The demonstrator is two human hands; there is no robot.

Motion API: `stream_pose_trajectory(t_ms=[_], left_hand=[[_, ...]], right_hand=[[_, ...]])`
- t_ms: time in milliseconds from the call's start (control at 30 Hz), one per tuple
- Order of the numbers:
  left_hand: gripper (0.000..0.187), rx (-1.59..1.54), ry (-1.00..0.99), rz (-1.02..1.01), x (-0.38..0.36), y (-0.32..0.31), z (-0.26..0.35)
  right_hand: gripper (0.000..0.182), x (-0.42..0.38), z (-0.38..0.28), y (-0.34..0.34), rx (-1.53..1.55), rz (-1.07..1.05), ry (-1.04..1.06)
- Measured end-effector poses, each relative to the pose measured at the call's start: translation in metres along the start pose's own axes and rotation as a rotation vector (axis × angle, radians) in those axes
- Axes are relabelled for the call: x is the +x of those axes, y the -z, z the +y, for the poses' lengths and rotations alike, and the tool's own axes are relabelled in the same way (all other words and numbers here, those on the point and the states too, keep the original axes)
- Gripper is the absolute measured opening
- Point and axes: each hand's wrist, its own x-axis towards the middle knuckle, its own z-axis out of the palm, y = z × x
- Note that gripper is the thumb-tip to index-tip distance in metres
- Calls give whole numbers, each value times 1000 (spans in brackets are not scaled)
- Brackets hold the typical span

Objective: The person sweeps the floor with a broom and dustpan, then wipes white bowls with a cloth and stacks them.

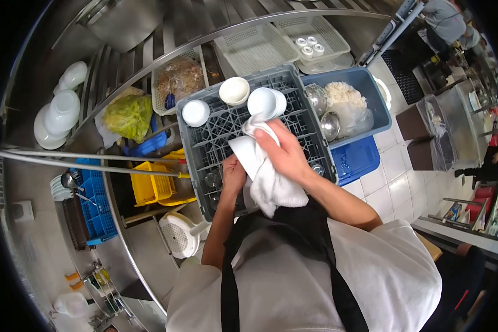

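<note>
My right hand [282, 146] is closed on a white towel [276, 188], which hangs down toward the black apron. Against the towel, my left hand [233, 176] curls around a smooth white piece of crockery [241, 154]; the cloth covers most of it, so its exact shape is hidden. Both hands are above a grey dish rack [205, 145] with a gridded base. Along its far side stand a white cup [196, 113], a white bowl [234, 91] and stacked white cups [264, 103]. Clear glasses [212, 180] sit in the near left of the rack.
To the right, a blue-grey tub [375, 105] holds metal bowls and pale food scraps, above a blue lid [359, 160]. A yellow bucket [149, 185] and metal rails [94, 159] lie left. White bowls [63, 110] rest on the left shelf. People stand at far right.
</note>
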Motion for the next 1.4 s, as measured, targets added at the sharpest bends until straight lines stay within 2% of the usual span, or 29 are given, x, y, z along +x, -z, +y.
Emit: stream_pose_trajectory(t_ms=[67,133,167,200,267,300,367,467,533,667,700,733,800,833,867,933,967,1000,1033,1067,1100,1133,1167,1233,1300,1400], left_hand=[[29,74,2,-7,11,-5,-2],[35,7,75,35,38,8,-36],[41,36,173,78,49,9,-37],[46,109,206,105,60,8,-34],[42,333,138,144,84,8,-38],[53,423,204,122,98,9,-41],[54,440,170,151,114,-1,-43],[57,493,109,165,150,-7,-68],[58,487,168,127,164,-13,-74],[74,719,160,84,179,-18,-85],[86,858,161,65,179,-19,-77],[86,861,167,78,183,-17,-67],[91,944,384,-125,190,-8,-53],[93,894,436,-111,189,-2,-45],[91,943,398,-150,189,8,-34],[87,1151,181,-113,194,42,-18],[72,1184,-21,97,190,53,-4],[53,1017,90,254,178,58,25],[44,1098,-150,400,187,82,12],[58,1263,-234,438,191,99,10],[69,1314,-98,411,191,101,20],[81,1357,36,384,192,101,29],[81,1353,37,390,195,106,27],[102,1401,280,163,206,119,12],[107,1379,239,200,208,128,1],[116,1371,217,223,208,127,-1]], right_hand=[[35,6,23,0,536,-79,-334],[38,-1,79,14,235,24,-539],[36,-4,72,34,316,-134,-607],[33,-9,56,50,271,-221,-595],[40,-24,59,75,304,-207,-623],[40,-31,62,84,300,-198,-627],[36,-40,66,98,279,-56,-549],[33,-50,55,104,327,46,-615],[29,-56,48,103,247,56,-583],[21,-60,53,99,298,5,-634],[21,-57,48,97,305,13,-664],[20,-55,46,93,312,18,-696],[20,-47,41,98,310,-48,-712],[24,-42,31,102,155,-73,-629],[28,-35,16,104,6,-99,-539],[28,-29,9,110,86,80,-507],[30,-26,-2,112,247,129,-486],[33,-23,-14,112,405,182,-469],[33,-21,-5,110,411,176,-477],[37,-19,13,105,343,179,-410],[40,-19,36,102,271,181,-337],[44,-20,72,99,51,107,-361],[47,-24,100,89,-159,64,-290],[54,-36,145,72,-483,-60,-198],[58,-47,153,56,-781,-136,-142],[55,-58,132,46,-891,-178,-88]])
